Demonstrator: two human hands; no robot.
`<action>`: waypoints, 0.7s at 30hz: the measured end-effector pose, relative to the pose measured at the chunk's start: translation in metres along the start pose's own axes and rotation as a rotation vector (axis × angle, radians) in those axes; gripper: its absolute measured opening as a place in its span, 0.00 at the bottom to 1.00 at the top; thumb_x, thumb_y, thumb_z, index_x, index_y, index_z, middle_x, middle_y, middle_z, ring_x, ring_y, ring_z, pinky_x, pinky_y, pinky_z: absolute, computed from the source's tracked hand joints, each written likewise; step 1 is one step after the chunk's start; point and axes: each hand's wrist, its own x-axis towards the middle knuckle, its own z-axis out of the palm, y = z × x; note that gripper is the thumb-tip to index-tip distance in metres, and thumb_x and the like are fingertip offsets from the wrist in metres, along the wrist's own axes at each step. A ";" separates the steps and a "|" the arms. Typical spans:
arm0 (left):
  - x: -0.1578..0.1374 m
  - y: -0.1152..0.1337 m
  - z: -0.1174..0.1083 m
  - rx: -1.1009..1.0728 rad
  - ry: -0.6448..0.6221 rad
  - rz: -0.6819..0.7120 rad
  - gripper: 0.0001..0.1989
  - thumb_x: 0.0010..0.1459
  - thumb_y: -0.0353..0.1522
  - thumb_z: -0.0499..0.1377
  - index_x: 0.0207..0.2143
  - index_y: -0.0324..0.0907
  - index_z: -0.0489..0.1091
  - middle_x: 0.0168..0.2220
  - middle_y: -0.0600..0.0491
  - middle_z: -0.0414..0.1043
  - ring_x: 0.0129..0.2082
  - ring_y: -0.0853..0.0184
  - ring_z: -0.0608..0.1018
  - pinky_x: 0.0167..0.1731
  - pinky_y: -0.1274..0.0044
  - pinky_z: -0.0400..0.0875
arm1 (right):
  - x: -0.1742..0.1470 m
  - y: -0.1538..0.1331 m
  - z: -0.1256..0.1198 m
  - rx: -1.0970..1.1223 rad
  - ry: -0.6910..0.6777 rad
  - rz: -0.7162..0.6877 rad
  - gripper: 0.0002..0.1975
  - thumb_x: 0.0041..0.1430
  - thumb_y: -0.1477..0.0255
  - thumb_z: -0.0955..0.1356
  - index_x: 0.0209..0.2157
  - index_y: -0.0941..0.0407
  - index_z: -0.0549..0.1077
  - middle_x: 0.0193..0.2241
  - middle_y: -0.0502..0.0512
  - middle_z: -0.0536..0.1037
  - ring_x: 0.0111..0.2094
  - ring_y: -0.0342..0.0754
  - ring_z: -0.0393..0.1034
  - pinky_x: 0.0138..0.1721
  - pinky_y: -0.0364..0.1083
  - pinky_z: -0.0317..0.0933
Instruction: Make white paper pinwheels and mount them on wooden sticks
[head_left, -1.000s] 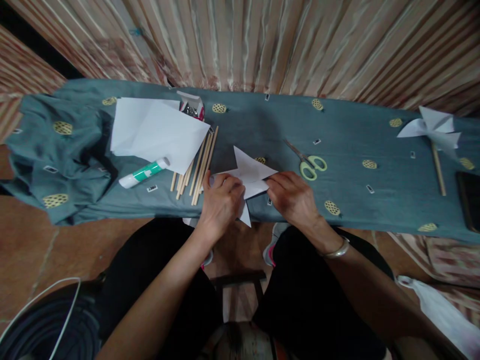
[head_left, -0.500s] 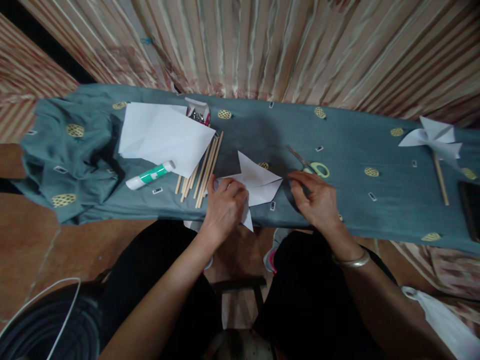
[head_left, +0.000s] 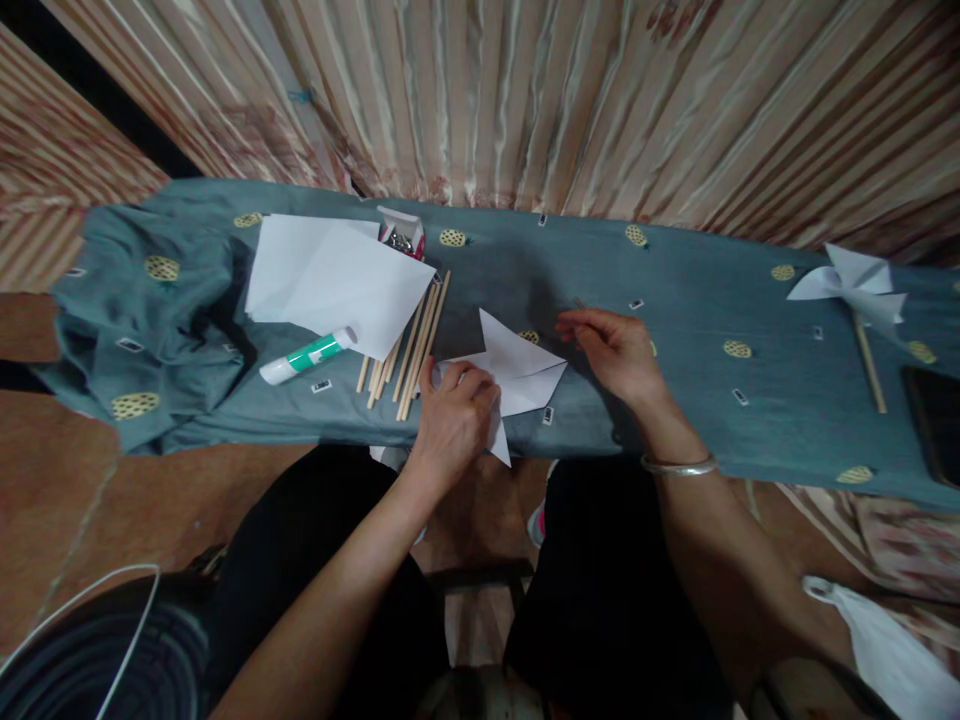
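A cut sheet of white paper [head_left: 529, 375] with pointed flaps lies at the table's front edge. My left hand [head_left: 457, 405] is closed on its left part, fingers bent over the paper and hiding some of it. To the right of the paper, my right hand [head_left: 615, 355] hovers with its fingers stretched to the left, and I see nothing held in it. Beneath that hand are the scissors, almost wholly covered; only a bit of the blade tip [head_left: 580, 303] shows. Several thin wooden sticks [head_left: 424, 340] lie just left of my left hand.
White paper sheets [head_left: 322, 270] are stacked on the left, beside a small open box [head_left: 401, 235] of metal bits. A green-and-white glue stick [head_left: 307, 357] lies in front. Far right are a paper pinwheel [head_left: 855, 280] on a stick and a dark phone-like object [head_left: 932, 420].
My right hand has moved up and to the left, over the scissors, and its fingers have straightened. My left hand stays on the paper. The view has shifted slightly.
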 end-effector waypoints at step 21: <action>-0.005 -0.001 0.005 0.006 0.028 0.009 0.12 0.66 0.29 0.52 0.44 0.44 0.75 0.47 0.48 0.78 0.53 0.54 0.72 0.59 0.45 0.51 | -0.037 -0.040 0.016 -0.349 0.082 -0.176 0.09 0.57 0.70 0.69 0.40 0.54 0.80 0.32 0.54 0.82 0.32 0.50 0.76 0.40 0.51 0.71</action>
